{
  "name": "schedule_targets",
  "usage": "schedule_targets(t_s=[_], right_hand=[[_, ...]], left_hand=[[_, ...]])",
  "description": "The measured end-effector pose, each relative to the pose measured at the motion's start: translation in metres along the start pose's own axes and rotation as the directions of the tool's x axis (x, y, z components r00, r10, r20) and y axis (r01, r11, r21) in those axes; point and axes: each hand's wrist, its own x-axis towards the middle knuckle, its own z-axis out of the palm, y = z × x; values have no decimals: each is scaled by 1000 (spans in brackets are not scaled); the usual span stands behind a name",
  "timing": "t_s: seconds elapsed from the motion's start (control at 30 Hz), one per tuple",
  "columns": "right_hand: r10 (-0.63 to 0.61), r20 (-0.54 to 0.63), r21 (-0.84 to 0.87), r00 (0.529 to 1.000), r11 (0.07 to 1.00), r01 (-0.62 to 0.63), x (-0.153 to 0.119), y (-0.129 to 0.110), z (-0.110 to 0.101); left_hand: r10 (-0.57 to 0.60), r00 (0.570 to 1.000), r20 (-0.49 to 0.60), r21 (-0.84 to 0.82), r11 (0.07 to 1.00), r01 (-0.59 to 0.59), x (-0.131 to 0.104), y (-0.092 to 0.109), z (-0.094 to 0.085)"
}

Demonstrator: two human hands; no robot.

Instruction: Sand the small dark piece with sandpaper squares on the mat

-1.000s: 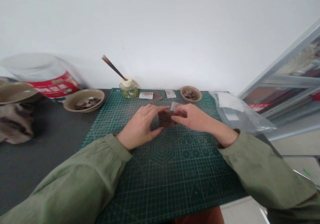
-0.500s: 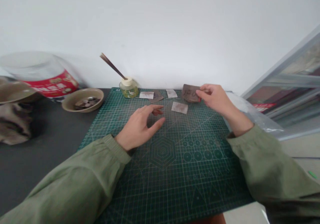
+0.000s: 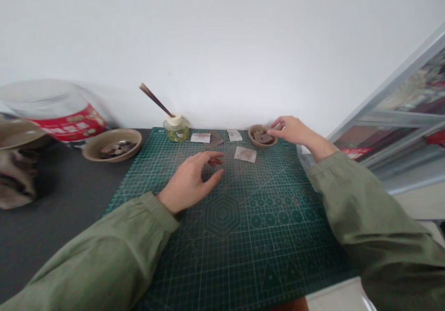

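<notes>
My left hand (image 3: 194, 179) hovers over the green cutting mat (image 3: 222, 255), thumb and fingers apart, holding nothing. At the back right, my right hand (image 3: 290, 129) is at the rim of a small tan bowl (image 3: 263, 144), with a gap between thumb and forefinger. Brown pieces (image 3: 262, 137) lie in that bowl, close to the thumb tip. A pale paper piece (image 3: 245, 154) lies in front of it, and another (image 3: 234, 136) to its left. Further left, a white paper strip (image 3: 200, 137) partly covers a grey-brown piece (image 3: 214, 139).
A glass bottle (image 3: 176, 129) with dark sticks stands at the mat's back left. On the dark surface are a larger bowl (image 3: 128, 155) holding small pieces, a big red-labelled jar (image 3: 73, 123) and a crumpled cloth (image 3: 15, 181). Clear plastic (image 3: 306, 158) lies by the right edge.
The dark marked card is no longer in my right hand, and the small bowl now shows there. My left hand keeps nearly the same pose. The view has shifted slightly.
</notes>
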Motion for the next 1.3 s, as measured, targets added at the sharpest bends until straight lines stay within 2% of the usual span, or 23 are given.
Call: schedule_targets(t_s=[0.17,0.33,0.67,0.8,0.93,1.1,1.2,1.3], right_hand=[[-81,108,-78,991,993,90,1,-3,6],[-89,99,-153,991,983,103,7,-4,10],[-210,193,-213,958,945,250,13,-12,-5],[-208,213,-237,955,937,257,16,-11,-2],[-199,176,-270,964,932,241,14,-16,-2],[-227,85,-274,970,931,242,6,-48,3],[-245,74,-266,967,929,256,4,-78,23],[-195,82,-299,977,931,211,6,-106,49]], left_hand=[[17,1000,1,-4,1000,-17,0,0,0],[29,1000,-4,0,1000,-29,0,2,-1],[32,999,-3,3,999,-32,2,4,-2],[33,999,-3,5,999,-33,2,5,-2],[35,999,3,7,999,-35,1,6,-3],[34,999,2,6,999,-34,1,5,-4],[37,999,0,7,999,-37,1,5,-3],[39,999,-3,4,999,-39,1,5,-2]])
